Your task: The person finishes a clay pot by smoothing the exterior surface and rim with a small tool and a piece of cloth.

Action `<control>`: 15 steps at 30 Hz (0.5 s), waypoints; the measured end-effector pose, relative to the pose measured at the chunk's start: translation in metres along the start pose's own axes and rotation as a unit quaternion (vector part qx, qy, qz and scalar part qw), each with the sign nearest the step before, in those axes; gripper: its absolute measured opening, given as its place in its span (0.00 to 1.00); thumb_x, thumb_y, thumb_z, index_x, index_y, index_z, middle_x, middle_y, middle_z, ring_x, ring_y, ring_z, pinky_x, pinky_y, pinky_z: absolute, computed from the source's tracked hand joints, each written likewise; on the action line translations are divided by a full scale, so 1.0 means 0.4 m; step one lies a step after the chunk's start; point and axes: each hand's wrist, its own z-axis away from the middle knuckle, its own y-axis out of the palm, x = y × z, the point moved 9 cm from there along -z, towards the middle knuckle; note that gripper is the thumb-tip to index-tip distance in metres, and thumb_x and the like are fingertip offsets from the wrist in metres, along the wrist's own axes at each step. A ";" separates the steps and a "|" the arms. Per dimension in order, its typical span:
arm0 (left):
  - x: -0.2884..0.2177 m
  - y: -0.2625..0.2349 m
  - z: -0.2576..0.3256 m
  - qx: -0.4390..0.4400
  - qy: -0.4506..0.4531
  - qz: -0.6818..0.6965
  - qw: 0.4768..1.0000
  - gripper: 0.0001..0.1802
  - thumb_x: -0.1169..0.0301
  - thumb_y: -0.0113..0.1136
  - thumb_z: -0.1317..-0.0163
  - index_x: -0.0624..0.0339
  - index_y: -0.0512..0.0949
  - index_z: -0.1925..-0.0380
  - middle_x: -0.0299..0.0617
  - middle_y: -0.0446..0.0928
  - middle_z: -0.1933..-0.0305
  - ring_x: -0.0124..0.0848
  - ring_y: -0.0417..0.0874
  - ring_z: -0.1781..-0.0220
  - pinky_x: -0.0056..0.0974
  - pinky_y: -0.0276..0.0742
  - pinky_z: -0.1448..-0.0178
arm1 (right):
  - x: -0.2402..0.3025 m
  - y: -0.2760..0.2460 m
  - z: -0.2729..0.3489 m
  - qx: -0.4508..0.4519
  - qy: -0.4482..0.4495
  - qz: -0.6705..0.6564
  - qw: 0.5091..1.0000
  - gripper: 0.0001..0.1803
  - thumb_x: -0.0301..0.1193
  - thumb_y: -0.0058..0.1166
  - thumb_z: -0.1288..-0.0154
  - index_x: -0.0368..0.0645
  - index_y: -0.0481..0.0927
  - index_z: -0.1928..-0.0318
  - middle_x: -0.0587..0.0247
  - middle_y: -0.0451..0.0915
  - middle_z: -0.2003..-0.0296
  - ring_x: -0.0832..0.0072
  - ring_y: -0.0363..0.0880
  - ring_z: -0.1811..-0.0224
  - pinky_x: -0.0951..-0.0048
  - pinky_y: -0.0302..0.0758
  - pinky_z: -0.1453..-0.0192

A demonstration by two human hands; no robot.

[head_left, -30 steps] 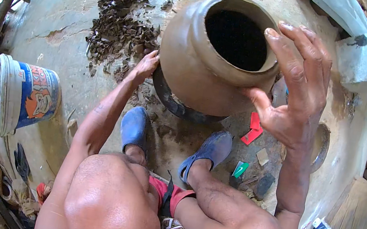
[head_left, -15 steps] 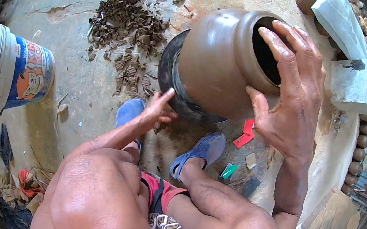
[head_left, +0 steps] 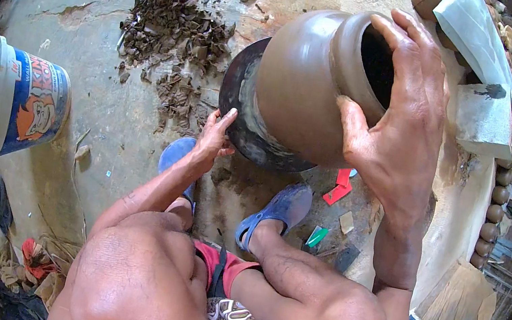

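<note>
A large brown clay pot (head_left: 301, 79) with a smooth, shiny wall leans to the right, its dark mouth turned toward the right. It sits on a round dark potter's wheel (head_left: 240, 82), smeared with pale clay along one side. My right hand (head_left: 404, 117) grips the pot at its mouth: the fingers reach over the far rim and the thumb presses on the near side of the neck. At the wheel's near left edge is my left hand (head_left: 210, 138), its thumb on the edge and its other fingers curled below.
Dark clay scraps (head_left: 182, 17) lie heaped on the floor beyond the wheel. On the left stands a blue and white bucket (head_left: 41, 98). Red pieces (head_left: 338, 187) and a green item (head_left: 318, 237) lie near my right foot. A pale block (head_left: 482, 121) is at the right.
My left hand has shifted slightly left and up along the wheel's edge. The pot's mouth and my right hand have moved a little left and away, and the wheel's clay smear shows more.
</note>
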 end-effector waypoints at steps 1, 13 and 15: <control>-0.001 -0.002 0.002 0.000 -0.001 -0.001 1.000 0.48 0.36 0.62 0.33 0.46 0.56 0.23 0.37 0.76 0.41 0.31 0.79 0.59 0.45 0.79 0.56 | 0.004 0.002 -0.004 -0.001 0.002 0.001 1.000 0.44 0.20 0.69 0.56 0.46 0.73 0.33 0.53 0.72 0.31 0.52 0.67 0.25 0.51 0.61 0.21; 0.059 0.032 -0.004 0.029 -0.060 0.018 0.998 0.43 0.37 0.60 0.32 0.45 0.58 0.27 0.45 0.69 0.27 0.45 0.84 0.46 0.51 0.80 0.49 | 0.010 0.052 -0.034 0.004 0.048 0.233 0.971 0.37 0.42 0.61 0.30 0.33 0.67 0.28 0.35 0.63 0.26 0.43 0.59 0.20 0.28 0.50 0.19; 0.059 0.054 -0.004 0.069 -0.060 0.020 0.996 0.44 0.36 0.60 0.33 0.45 0.57 0.26 0.46 0.68 0.26 0.46 0.83 0.44 0.50 0.80 0.49 | 0.043 0.065 -0.035 -0.095 0.019 0.469 0.878 0.30 0.37 0.57 0.28 0.32 0.71 0.31 0.34 0.66 0.28 0.44 0.61 0.21 0.28 0.50 0.19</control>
